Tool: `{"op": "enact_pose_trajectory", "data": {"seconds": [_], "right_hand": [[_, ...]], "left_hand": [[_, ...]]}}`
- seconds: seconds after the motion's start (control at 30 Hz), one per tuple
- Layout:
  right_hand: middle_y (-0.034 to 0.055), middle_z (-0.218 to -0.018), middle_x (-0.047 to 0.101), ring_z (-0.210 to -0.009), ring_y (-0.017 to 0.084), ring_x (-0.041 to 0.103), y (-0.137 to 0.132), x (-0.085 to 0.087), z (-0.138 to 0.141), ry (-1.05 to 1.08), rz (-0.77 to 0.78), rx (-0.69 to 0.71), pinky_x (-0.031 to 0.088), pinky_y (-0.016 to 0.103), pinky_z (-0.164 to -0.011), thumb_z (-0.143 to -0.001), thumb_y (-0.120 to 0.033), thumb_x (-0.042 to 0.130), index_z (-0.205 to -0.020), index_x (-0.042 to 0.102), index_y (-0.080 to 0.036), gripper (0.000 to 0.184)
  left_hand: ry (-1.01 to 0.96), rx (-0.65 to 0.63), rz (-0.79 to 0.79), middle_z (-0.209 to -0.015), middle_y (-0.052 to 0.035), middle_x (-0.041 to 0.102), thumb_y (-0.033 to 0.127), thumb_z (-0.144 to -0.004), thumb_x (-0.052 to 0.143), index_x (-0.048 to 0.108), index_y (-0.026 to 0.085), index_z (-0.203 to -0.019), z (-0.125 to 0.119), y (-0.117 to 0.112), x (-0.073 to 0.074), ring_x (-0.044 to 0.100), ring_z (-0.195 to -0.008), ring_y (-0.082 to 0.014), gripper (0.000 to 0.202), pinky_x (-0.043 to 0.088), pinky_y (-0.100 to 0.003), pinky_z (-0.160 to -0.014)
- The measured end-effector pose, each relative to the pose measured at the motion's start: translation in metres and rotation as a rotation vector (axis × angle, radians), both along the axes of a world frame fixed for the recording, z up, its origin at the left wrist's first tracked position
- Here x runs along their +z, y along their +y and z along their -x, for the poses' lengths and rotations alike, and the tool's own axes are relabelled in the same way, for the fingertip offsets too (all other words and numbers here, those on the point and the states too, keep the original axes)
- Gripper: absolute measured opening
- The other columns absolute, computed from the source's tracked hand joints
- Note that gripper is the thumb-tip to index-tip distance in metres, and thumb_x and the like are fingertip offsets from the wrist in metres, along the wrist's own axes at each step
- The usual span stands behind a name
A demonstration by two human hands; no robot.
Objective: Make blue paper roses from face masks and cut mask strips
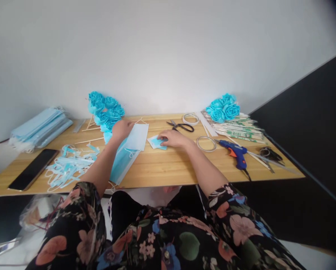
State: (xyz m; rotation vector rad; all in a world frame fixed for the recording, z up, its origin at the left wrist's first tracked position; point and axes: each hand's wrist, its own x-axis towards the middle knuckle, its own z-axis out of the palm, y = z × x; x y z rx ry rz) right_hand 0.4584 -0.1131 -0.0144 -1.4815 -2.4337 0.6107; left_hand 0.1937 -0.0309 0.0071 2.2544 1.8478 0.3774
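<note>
My left hand (122, 129) is closed at the upper left edge of a pale blue face mask (140, 135), its fingertips pinching near the ear loop. Under that mask lies another blue mask (122, 165), slanting toward the table's front edge. To the right, my right hand (172, 138) bends its fingers down over a small stack of cut blue and white mask pieces (156, 142) and grips them against the table. Black-handled scissors (185, 126) rest just beyond this hand, and a roll of tape (206, 144) lies to its right.
Blue handmade flowers (106, 108) stand behind my left hand, and more flowers (224, 108) lie on wrapped sticks (241, 128). At left are stacked masks (40, 129), a phone (33, 169) and cut strips (68, 167). A blue glue gun (237, 152) lies at right.
</note>
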Motion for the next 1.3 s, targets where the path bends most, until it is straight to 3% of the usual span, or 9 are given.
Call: {"op": "enact_pose_trajectory", "data": {"seconds": [0.13,0.2,0.4,0.57,0.73,0.83,0.97,1.07,1.3], "right_hand": [[0.0025,-0.092,0.078,-0.078,0.016,0.065,-0.005,0.002,0.001,0.01,0.03,-0.004,0.035,0.025,-0.064,-0.089,-0.028,0.068,-0.095,0.079,-0.02,0.015],[0.0018,-0.087,0.078,-0.075,0.015,0.063,-0.007,0.003,0.004,0.01,-0.016,-0.021,0.031,0.026,-0.062,-0.094,-0.036,0.063,-0.086,0.079,-0.02,0.024],[0.0056,-0.095,0.078,-0.085,0.018,0.064,-0.005,-0.003,0.01,0.11,-0.238,-0.231,0.031,0.028,-0.066,-0.1,-0.039,0.054,-0.09,0.078,-0.02,0.032],[0.0068,-0.087,0.075,-0.084,0.019,0.064,-0.003,-0.008,0.015,0.317,-0.362,-0.301,0.04,0.03,-0.075,-0.098,-0.036,0.054,-0.086,0.076,-0.019,0.03],[0.0081,-0.116,0.076,-0.11,0.025,0.068,-0.006,-0.007,0.029,0.818,-0.075,-0.221,0.049,0.037,-0.095,-0.091,-0.055,0.062,-0.123,0.072,-0.021,0.048],[0.0059,-0.106,0.078,-0.107,0.027,0.07,-0.008,-0.009,0.037,0.975,0.134,-0.132,0.052,0.038,-0.093,-0.083,-0.066,0.067,-0.115,0.074,-0.02,0.057],[0.0047,-0.083,0.076,-0.082,0.024,0.069,-0.007,-0.016,0.039,0.993,0.189,-0.285,0.053,0.032,-0.073,-0.073,-0.065,0.076,-0.087,0.076,-0.016,0.05],[0.0025,-0.066,0.069,-0.065,0.018,0.062,-0.006,-0.019,0.036,0.989,0.088,-0.445,0.047,0.028,-0.06,-0.073,-0.061,0.075,-0.071,0.07,-0.017,0.044],[0.0001,-0.061,0.061,-0.058,0.016,0.056,-0.004,-0.02,0.032,1.024,0.042,-0.525,0.047,0.029,-0.058,-0.073,-0.062,0.072,-0.067,0.064,-0.019,0.045]], "left_hand": [[0.185,0.092,0.011,-0.11,-0.0216,0.076,0.048,-0.099,0.039,0.079,0.013,-0.102,-0.004,0.005,-0.017,0.069,-0.107,-0.0385,0.053,0.051,-0.04,-0.083],[0.17,0.086,-0.006,-0.108,-0.0217,0.076,0.049,-0.096,0.044,0.078,0.013,-0.102,-0.007,0.008,-0.026,0.07,-0.105,-0.0382,0.05,0.051,-0.04,-0.081],[0.032,0.016,-0.102,-0.107,-0.0153,0.077,0.027,-0.089,0.053,0.076,0.015,-0.098,-0.005,0.01,-0.035,0.07,-0.104,-0.0304,0.028,0.048,-0.034,-0.084],[-0.537,-0.033,-0.318,-0.091,-0.0098,0.074,0.033,-0.084,0.061,0.07,0.015,-0.083,-0.008,0.001,-0.024,0.067,-0.088,-0.023,0.021,0.048,-0.031,-0.081],[-1.09,-0.133,-0.148,-0.076,-0.0014,0.067,0.044,-0.077,0.069,0.062,0.017,-0.081,-0.023,-0.015,-0.017,0.058,-0.068,-0.015,0.028,0.043,-0.025,-0.063],[-1.124,-0.2,-0.108,-0.071,0.0004,0.063,0.046,-0.077,0.071,0.06,0.018,-0.081,-0.034,-0.024,-0.02,0.056,-0.064,-0.0136,0.03,0.041,-0.024,-0.059],[-1.175,-0.278,-0.04,-0.075,-0.0002,0.066,0.041,-0.076,0.074,0.061,0.017,-0.097,-0.043,-0.031,-0.026,0.06,-0.066,-0.014,0.034,0.042,-0.024,-0.061],[-1.28,-0.308,0.053,-0.079,0.0003,0.066,0.039,-0.076,0.077,0.057,0.018,-0.128,-0.044,-0.032,-0.026,0.058,-0.066,-0.0131,0.06,0.041,-0.023,-0.059],[-1.416,-0.308,0.122,-0.081,0.0016,0.066,0.034,-0.073,0.082,0.048,0.017,-0.147,-0.04,-0.027,-0.025,0.052,-0.061,-0.0093,0.083,0.035,-0.021,-0.053]]}}
